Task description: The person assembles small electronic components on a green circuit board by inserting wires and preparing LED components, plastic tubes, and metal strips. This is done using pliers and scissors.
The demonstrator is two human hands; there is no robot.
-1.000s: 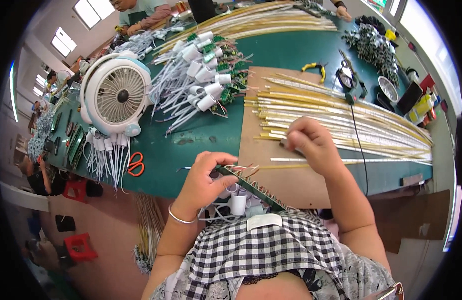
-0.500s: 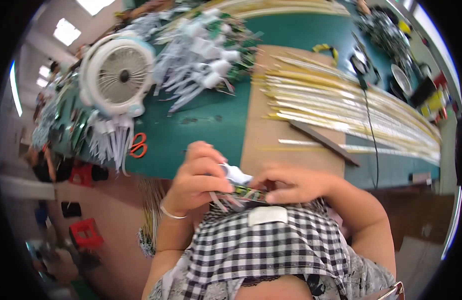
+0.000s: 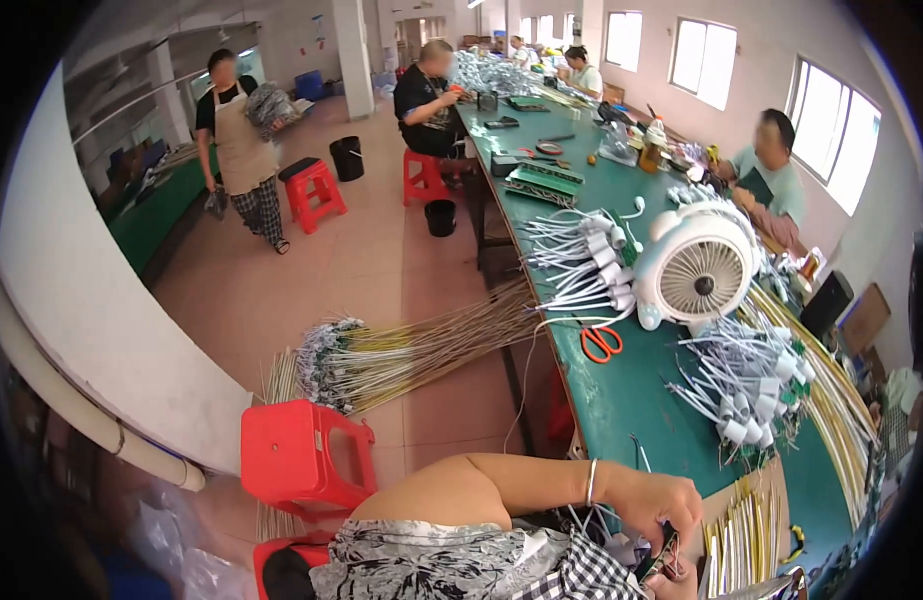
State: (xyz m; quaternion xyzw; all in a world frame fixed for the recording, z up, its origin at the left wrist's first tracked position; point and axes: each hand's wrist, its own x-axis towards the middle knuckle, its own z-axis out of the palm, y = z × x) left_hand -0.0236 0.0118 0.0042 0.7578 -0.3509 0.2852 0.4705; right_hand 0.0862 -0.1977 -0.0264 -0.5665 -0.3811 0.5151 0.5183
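Observation:
At the lower edge of the head view, my left hand [image 3: 654,502], with a silver bangle on its wrist, is closed on a small green circuit board [image 3: 666,552]. Only part of my right hand [image 3: 678,582] shows, its fingers pressed against the lower end of that board. White wires hang beside the board near my checked apron [image 3: 582,570]. On the bench to the right of my hands lie yellow and white strips [image 3: 744,535]. Farther up sits a pile of white plastic caps with wires and green boards [image 3: 747,385].
A white fan [image 3: 704,285] stands on the green bench [image 3: 622,420], with orange scissors [image 3: 601,345] beside it. Bundled wired strips [image 3: 432,345] lie over the floor gap near a red stool [image 3: 302,455]. One person [image 3: 244,150] walks carrying a bundle; several others sit along the bench.
My view has swung far to the left, bringing the room, the aisle and other people into sight. Both hands still hold the circuit board, now lower in the picture.

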